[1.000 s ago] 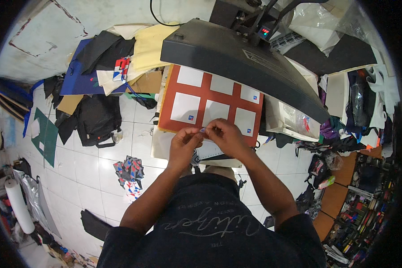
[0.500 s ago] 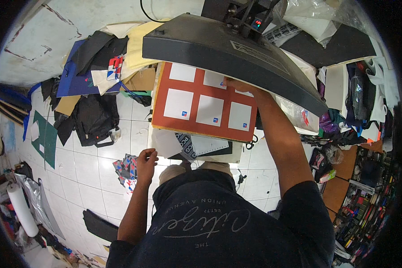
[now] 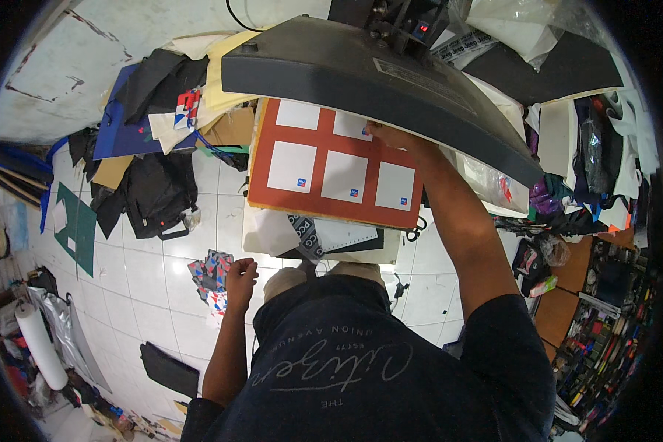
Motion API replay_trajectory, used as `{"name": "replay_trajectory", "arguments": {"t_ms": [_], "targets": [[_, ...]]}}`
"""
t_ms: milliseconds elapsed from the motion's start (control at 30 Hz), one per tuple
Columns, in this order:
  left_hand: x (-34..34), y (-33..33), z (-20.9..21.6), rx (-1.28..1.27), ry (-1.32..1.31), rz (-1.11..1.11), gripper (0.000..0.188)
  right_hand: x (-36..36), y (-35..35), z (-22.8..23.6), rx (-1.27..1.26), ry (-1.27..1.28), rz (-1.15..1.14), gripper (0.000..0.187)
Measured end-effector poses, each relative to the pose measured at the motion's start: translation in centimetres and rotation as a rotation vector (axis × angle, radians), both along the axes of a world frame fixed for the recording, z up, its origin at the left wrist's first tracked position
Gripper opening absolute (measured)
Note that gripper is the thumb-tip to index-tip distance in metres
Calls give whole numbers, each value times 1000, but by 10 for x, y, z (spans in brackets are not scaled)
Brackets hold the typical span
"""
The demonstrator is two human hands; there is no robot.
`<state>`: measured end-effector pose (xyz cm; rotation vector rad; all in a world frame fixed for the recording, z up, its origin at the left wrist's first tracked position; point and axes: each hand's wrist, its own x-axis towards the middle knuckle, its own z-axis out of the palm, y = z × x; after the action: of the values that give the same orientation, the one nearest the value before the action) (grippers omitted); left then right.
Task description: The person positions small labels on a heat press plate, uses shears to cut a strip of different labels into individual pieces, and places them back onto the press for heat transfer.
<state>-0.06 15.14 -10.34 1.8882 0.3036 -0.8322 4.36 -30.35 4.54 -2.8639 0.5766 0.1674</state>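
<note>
A reddish-brown pad [image 3: 261, 193] lies on the lower bed of a heat press, with white squares in rows on it. Each front-row white square [image 3: 292, 163] has a small blue-and-red patch at its lower right corner. My right hand [image 3: 392, 137] reaches under the press's raised dark upper plate [image 3: 361, 81]. Its fingers are drawn together at the patch corner of the back middle square [image 3: 348, 124]; anything between them is too small to make out. My left hand [image 3: 241, 286] hangs beside my lap, fingers curled in, with nothing visible in it.
Scissors [image 3: 418, 227] hang by the pad's right corner. Papers and a grey printed strip [image 3: 306, 236] lie below the pad. Patterned pieces [image 3: 212, 276] are on the tiled floor at left, near a black bag [image 3: 158, 195]. Shelves of stacked goods [image 3: 611, 324] line the right.
The view has shifted slightly. My left hand has moved a little down, toward my body. My right fingers stay at the back middle square, and the hand now covers the back right one.
</note>
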Motion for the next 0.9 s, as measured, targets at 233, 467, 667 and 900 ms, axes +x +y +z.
{"name": "replay_trajectory", "arguments": {"t_ms": [233,467,667,900], "targets": [[0,5,-5,5,5,-39,28,2,-7,-11,-11,83,9,29],[-3,19,-16,19,19,-56,27,-4,-23,-47,27,-152,20,20],[-5,23,-24,56,18,-85,27,-6,-32,-67,69,-206,37,18],[-8,30,-29,58,34,-86,27,-6,-30,-68,14,-269,74,16]]}}
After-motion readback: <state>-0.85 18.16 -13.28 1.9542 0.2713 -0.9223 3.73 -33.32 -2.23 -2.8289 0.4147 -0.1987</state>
